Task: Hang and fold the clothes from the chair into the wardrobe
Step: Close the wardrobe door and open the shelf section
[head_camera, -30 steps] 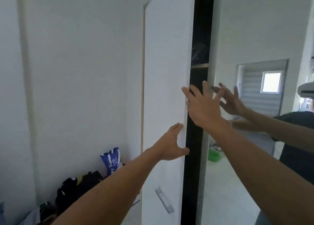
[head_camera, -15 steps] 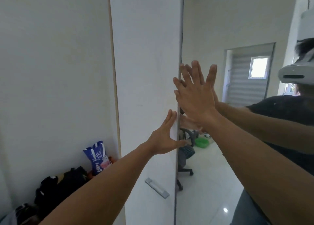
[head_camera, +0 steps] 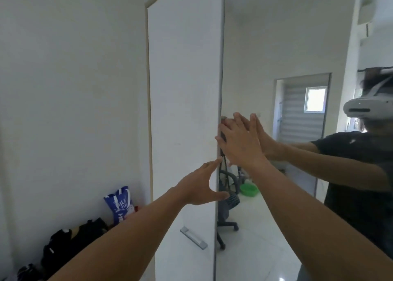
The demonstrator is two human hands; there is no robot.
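— Where is the wardrobe relative to the hands?

— Right under them. The left hand (head_camera: pixel 200 185) is spread open, fingers straight, with its fingertips on the right edge of the white door (head_camera: pixel 185 89) and its thumb reaching across the seam. The right hand (head_camera: pixel 240 146) lies flat on the mirrored door (head_camera: pixel 276 36), just beside that seam and higher than the left. Neither hand holds anything.

— How do the doors stand?

— The two panels meet edge to edge.

— And the counts?

— Two doors, two hands. One metal handle (head_camera: pixel 194 237) sits low on the white door, well below the left hand. One blue bag (head_camera: pixel 120 202) stands on the floor against the wall to the left, with a heap of dark bags (head_camera: pixel 72 238) beside it; I cannot count those.

— The chair?

— One chair (head_camera: pixel 228 224) shows only as a reflection, low in the mirror near the seam, and I cannot tell whether any clothes lie on it. One green basin (head_camera: pixel 248 189) is reflected on the floor behind it, and the person's white headset (head_camera: pixel 365 106) at the right edge.
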